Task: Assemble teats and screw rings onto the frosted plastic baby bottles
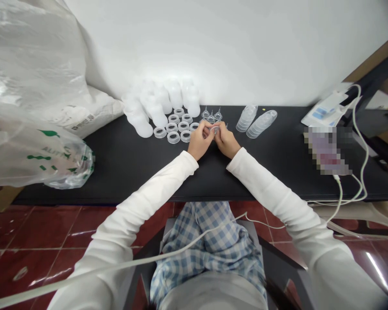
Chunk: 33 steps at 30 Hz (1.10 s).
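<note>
My left hand (200, 140) and my right hand (226, 141) meet above the black table, fingertips closed together on a small clear ring (214, 128). The fingers cover much of this ring, and I cannot tell whether a teat sits inside it. Just beyond my hands stand several clear pointed teats (217, 115). Left of them lie several translucent bottle collar rings (173, 137), loosely in rows. White baby bottles (155, 113) are grouped behind the collars against the wall. To the right of my right hand lie two nested stacks of clear caps (261, 125).
Plastic bags (35, 146) bulge over the table's left end. At the right are a white power strip (330, 107), a blurred-out device (326, 150) and white cables (364, 146). One cable (181, 249) crosses over my lap.
</note>
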### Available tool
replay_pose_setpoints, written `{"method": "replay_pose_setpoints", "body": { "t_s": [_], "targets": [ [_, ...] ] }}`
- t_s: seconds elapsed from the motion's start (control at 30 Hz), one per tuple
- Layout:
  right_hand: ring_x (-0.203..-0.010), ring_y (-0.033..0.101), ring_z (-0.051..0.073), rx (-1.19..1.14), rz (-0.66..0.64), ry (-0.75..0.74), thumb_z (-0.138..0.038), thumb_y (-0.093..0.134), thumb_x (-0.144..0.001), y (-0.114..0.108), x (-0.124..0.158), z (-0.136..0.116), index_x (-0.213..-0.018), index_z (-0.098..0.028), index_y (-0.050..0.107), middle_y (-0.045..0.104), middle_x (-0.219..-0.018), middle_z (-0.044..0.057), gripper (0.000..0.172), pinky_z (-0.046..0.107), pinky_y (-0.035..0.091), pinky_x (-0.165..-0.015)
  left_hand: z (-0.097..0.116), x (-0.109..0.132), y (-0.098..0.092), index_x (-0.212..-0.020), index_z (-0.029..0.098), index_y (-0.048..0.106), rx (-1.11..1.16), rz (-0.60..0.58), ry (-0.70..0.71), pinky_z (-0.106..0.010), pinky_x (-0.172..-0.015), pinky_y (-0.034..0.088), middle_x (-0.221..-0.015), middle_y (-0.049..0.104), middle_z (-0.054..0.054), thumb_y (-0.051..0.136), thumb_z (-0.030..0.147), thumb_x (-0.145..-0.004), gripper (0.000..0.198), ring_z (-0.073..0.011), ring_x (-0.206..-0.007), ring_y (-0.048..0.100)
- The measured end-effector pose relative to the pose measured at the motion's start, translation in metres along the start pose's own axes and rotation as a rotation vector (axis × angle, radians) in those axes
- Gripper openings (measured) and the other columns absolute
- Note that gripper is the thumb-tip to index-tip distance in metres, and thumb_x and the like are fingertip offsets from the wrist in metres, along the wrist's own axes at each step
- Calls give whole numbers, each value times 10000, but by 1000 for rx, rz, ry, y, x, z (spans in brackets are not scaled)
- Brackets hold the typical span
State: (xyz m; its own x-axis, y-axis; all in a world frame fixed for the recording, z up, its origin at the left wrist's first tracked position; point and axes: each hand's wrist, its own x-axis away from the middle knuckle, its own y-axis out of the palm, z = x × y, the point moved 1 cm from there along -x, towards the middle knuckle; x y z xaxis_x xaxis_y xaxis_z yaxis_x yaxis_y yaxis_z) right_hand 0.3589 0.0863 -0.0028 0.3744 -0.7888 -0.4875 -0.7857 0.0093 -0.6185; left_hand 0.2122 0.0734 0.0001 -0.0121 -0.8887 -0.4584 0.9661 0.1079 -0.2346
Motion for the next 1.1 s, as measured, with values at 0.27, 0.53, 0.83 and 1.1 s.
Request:
{"method": "replay_pose_setpoints", "body": {
  "t_s": [0.27,0.53,0.83,1.1],
  "targets": [
    [-827,642,207,-93,127,42,-606,368,-1034,-3,-3,-8,-1143,-222,614,715,-1052,86,468,371,569,-799,-2,0,1,-935,225,533,46,15,1,-256,-572,424,-723,557,20,629,625,-942,412,-102,-615,524],
    [-680,591,167,-90,139,93,-609,446,-1011,-4,-1,-10,-1186,-225,597,693,-929,46,449,338,551,-719,-8,-2,4,-933,217,516,154,49,-46,-238,-583,487,-757,592,13,673,644,-900,456,-104,-661,590],
    [-721,587,149,-217,236,72,-595,524,-980,-3,-5,-10,-1138,-219,518,573,-820,1,408,293,538,-690,-13,-2,5,-977,221,447,517,27,-234,-346,-808,637,-951,756,-43,787,565,-824,506,-187,-900,767],
    [-757,623,180,89,219,-54,-516,508,-1009,-10,-3,-16,-1079,-206,583,685,-930,67,327,340,566,-749,5,4,-12,-1010,226,555,212,-135,-15,-316,-717,624,-851,763,-20,654,704,-876,506,-176,-737,754]
  ]
}}
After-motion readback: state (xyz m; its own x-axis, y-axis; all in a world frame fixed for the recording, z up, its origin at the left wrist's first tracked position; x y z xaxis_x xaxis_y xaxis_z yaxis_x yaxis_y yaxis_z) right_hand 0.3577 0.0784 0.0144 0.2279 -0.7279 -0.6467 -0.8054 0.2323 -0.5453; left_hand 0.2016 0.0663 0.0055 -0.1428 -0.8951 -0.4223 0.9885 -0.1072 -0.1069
